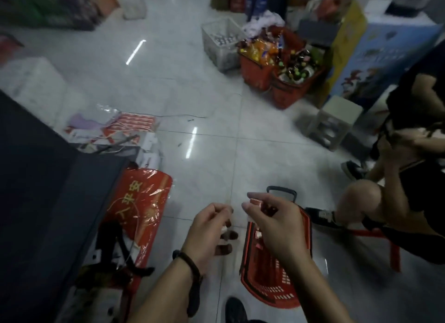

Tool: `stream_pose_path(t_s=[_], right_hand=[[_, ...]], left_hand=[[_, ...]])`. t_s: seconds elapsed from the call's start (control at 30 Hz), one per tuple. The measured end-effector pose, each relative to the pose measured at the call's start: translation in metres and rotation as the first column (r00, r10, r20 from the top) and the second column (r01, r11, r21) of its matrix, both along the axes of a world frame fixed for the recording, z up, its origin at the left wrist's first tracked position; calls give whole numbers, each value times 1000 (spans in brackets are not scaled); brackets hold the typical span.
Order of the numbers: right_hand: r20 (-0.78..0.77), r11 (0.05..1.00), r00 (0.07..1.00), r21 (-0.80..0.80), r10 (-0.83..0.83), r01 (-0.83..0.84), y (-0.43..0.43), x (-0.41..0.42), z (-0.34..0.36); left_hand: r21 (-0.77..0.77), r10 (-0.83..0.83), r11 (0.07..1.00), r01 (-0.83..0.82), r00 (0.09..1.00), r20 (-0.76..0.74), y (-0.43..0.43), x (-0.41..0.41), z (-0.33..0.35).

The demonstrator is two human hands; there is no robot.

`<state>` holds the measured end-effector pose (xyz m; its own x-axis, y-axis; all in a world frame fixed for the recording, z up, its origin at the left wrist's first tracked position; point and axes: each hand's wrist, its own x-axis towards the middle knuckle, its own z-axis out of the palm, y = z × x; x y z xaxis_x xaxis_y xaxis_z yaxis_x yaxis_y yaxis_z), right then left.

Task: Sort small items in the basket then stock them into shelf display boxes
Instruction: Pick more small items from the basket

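Above the near red basket (272, 296), my left hand (207, 229) pinches dangling small items (227, 233), too blurred to name. Just beside it, my right hand (277, 226) pinches small red packets (267, 208). To sort well, I judge, each kind belongs in its own hand, separated over the basket so anything dropped lands inside. My right hand hides most of the basket's contents. Far right, a pair of red baskets (255, 75) holds snack packets and bottles, and the clear crate (216, 50) beside them holds small bottles.

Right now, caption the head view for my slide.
Left hand and right hand each pinch small items by the red basket.
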<state>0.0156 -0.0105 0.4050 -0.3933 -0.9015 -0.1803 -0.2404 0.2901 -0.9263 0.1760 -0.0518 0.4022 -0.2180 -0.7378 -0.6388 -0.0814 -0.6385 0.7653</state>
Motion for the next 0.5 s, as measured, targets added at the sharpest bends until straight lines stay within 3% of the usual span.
stream_pose_path(t_s=[0.23, 0.37, 0.5], right_hand=[[434, 984, 884, -113, 174, -138, -1, 89, 58], [451, 942, 828, -181, 334, -281, 9, 158, 88], [327, 869, 807, -247, 492, -430, 21, 241, 104]], left_hand=[[-146, 225, 963, -226, 974, -21, 51, 88, 62], [-312, 292, 908, -281, 956, -11, 74, 151, 92], [-431, 401, 831, -352, 916, 24, 107, 237, 112]])
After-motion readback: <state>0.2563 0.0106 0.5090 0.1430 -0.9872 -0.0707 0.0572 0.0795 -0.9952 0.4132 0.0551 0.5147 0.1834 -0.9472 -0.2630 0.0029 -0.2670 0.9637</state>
